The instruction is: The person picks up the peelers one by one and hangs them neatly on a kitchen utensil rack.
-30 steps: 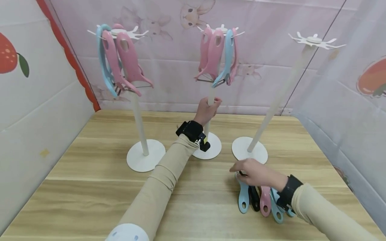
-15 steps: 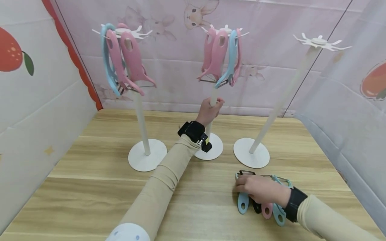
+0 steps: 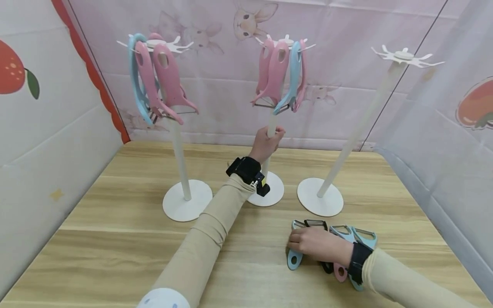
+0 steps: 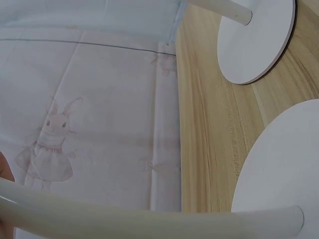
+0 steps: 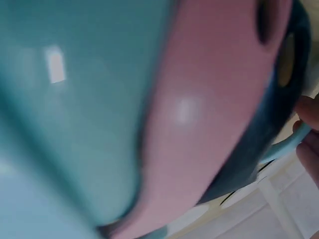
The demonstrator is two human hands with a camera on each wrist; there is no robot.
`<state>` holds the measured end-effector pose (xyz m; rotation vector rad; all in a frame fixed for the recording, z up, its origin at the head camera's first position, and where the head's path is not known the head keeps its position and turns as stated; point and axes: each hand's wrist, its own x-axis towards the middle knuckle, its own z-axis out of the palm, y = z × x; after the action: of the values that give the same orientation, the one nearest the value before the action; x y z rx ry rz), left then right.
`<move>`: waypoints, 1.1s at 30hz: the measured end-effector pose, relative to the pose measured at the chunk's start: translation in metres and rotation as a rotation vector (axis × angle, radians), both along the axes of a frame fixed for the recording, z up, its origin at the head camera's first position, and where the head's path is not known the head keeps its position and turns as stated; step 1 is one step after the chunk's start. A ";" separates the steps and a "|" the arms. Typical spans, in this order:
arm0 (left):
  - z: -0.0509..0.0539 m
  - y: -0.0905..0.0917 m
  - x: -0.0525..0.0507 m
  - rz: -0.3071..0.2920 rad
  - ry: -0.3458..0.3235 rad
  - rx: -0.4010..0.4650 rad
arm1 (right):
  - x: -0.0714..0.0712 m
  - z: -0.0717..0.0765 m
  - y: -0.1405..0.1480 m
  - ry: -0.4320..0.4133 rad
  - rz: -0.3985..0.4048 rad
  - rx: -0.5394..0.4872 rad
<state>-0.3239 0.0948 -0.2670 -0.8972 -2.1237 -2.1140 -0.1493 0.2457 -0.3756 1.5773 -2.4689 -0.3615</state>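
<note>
My left hand [image 3: 266, 143] grips the white pole [image 3: 271, 122] of the middle stand, below its hanging pink peelers [image 3: 278, 70] and one light blue peeler [image 3: 294, 72]. Part of the fingers shows at the left edge of the left wrist view, by the pole [image 4: 124, 221]. Low on the right, my right hand [image 3: 321, 244] pinches a light blue peeler [image 3: 294, 259] at the left end of a row. Beside it lie a black peeler [image 3: 316, 223], a pink peeler [image 3: 340, 273] and more light blue peelers [image 3: 366, 238], partly covered by the hand and wrist.
The left stand [image 3: 178, 158] carries pink and light blue peelers. On the right, another stand [image 3: 352, 141] has bare hooks [image 3: 404, 55] and leans in the view. Round white bases rest on the wooden table [image 3: 115, 239]. Printed cloth walls [image 3: 215, 107] enclose the back and sides.
The right hand has come down from the blade end onto the leftmost light blue peeler and shifted it left, apart from the black one. The left hand stays on the pole.
</note>
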 end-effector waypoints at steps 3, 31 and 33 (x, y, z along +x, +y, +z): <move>0.000 0.000 0.000 -0.001 -0.001 -0.004 | -0.001 0.003 -0.004 -0.067 -0.013 -0.051; -0.019 0.008 -0.024 0.054 0.025 -0.010 | -0.069 0.130 0.003 -0.067 -0.309 -1.649; -0.020 0.010 -0.023 0.050 0.020 -0.006 | -0.078 0.147 0.003 -0.104 -0.350 -1.753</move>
<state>-0.3466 0.1047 -0.2867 -0.8527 -2.1206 -2.0673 -0.2271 0.2483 -0.2283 0.3494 -1.7616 1.4344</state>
